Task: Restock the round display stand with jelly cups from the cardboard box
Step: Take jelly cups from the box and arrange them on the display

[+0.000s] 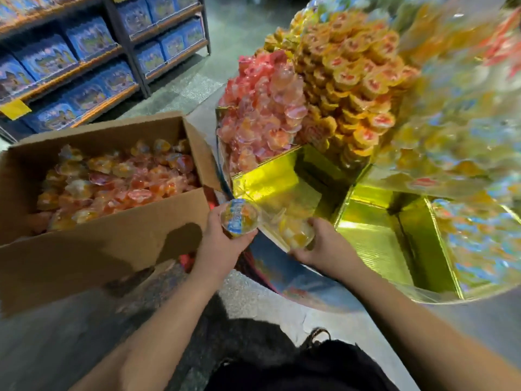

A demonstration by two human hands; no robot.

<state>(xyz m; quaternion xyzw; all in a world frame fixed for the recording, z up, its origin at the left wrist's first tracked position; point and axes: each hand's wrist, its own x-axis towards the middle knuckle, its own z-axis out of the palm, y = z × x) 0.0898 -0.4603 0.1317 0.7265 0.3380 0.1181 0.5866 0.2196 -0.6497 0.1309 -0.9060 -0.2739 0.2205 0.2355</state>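
Two bare forearms reaching up from 6 o'clock, left hand [222,244] fingers curled round one blue-lidded jelly cup [239,216], right hand [320,244] gripping one clear orange jelly cup [297,231] at the gold compartment [282,187] rim of the round display stand [315,289], one open cardboard box [118,221] of many cups at 9 o'clock, two shelf units [84,60] at 11 o'clock

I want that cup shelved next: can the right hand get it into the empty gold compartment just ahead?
Probably yes: the right hand holds its jelly cup at the open gold compartment's front edge, nothing between.

speckled floor [239,292] under cardboard box [118,235], display stand [310,283]
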